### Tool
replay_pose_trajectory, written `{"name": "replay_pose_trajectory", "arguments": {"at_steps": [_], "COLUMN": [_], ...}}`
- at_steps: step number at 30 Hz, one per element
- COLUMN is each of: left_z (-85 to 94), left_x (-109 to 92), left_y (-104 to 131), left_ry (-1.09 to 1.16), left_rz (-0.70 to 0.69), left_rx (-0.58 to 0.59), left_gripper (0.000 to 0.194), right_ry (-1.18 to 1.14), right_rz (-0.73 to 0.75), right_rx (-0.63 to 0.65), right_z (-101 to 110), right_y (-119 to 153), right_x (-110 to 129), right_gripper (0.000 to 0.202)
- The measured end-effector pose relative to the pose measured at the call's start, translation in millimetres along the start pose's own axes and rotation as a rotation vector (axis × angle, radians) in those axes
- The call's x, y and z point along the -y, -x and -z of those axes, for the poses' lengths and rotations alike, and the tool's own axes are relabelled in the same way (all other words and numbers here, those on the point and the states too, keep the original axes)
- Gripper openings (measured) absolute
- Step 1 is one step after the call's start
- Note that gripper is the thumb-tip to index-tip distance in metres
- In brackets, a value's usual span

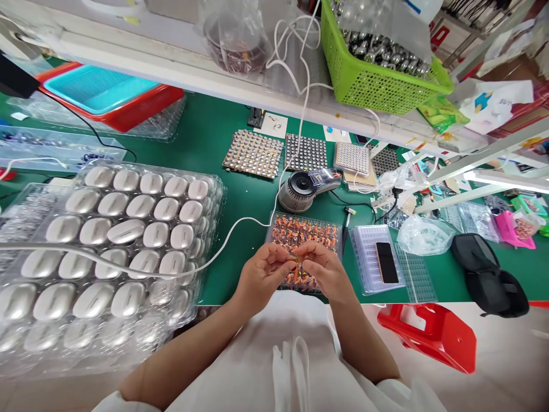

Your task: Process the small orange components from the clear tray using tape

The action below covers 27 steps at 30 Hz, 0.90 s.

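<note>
Over a clear tray (338, 229) filled with several small orange parts, my two hands meet close together. Thumb and fingers of my left hand (262, 272) are closed in a pinch. Facing it, my right hand (326, 273) pinches too, its fingertips nearly touching those of the left. Between the fingertips is a small orange-yellow part (295, 258), mostly covered by the fingers; its exact kind is too small to make out. Just beyond the tray stands a round grey tape dispenser (298, 191) with a black top.
Stacked clear trays of silvery oval cases (128, 232) fill the left side, a white cable crossing them. Behind lie boards of small round parts (254, 153). To the right are a phone (386, 263), plastic trays (364, 257) and a black case (476, 252). A shelf holds a green basket (377, 86).
</note>
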<state>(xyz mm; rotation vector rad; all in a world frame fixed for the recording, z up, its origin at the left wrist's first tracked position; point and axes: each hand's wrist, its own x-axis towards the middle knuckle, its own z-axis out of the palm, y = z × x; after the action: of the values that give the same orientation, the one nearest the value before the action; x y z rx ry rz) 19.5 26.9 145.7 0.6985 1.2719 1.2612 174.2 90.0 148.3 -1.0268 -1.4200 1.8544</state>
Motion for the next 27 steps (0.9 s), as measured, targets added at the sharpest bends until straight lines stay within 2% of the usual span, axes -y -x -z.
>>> {"name": "replay_pose_trajectory", "arguments": {"at_steps": [5,11,14,18,20,24,27], "left_z": [-0.3,1.1,-1.9,-7.6,-9.9,-12.3,-13.3], "left_x": [-1,6,8,7,7,9,9], "left_y": [2,-2,-6,-10,-11,-11,-10], "left_ry": [-0.030,-0.186,-0.352,-0.498,-0.530,-0.569,-0.552], "left_rz": [0.005,-0.088,-0.253,-0.622,-0.760,-0.860,-0.832], "left_rx": [0.020,0.025,-0.010,-0.079,-0.092,-0.084,-0.079], "left_gripper": [0.023,0.019,0.014,0.010,0.011,0.021,0.021], "right_ry": [0.037,0.023,-0.034,-0.107,-0.112,-0.079,-0.051], "right_rz": [0.097,0.206,0.243,0.267,0.285,0.315,0.327], "right_rx": [-0.035,-0.175,-0.252,-0.340,-0.372,-0.417,-0.441], "right_z": [-4,-11,-14,-16,-17,-18,-19], "right_y": [0,4,5,7,9,11,12], "right_x": [-1,-10,-14,-17,-18,-20,-20], "right_gripper": [0.011,0.006,0.004,0.003,0.004,0.003,0.002]}}
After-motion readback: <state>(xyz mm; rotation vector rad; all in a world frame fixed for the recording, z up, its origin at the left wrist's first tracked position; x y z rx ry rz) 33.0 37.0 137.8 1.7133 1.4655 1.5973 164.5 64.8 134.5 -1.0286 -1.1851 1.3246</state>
